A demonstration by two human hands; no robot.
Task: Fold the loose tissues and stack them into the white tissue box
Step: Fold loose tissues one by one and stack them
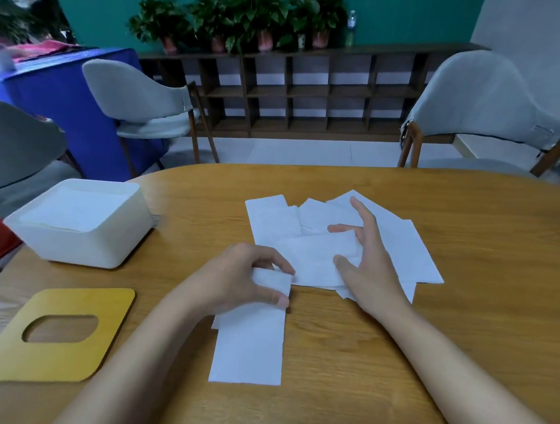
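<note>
A folded white tissue [248, 345] lies as a long strip on the wooden table [465, 332]. My left hand [241, 283] pinches its far end between thumb and fingers. Beyond it spreads a pile of loose white tissues [401, 247]. My right hand [367, 254] rests on that pile with its fingers spread and lightly bent on the top sheet. The white tissue box [97, 249] stands open at the left of the table, with white tissue lying flat inside it.
The box's yellow lid [62, 358] with an oval slot lies flat near the table's front left edge. Grey chairs [480, 104] stand around the table's far side and left. A shelf with potted plants [242, 20] lines the back wall.
</note>
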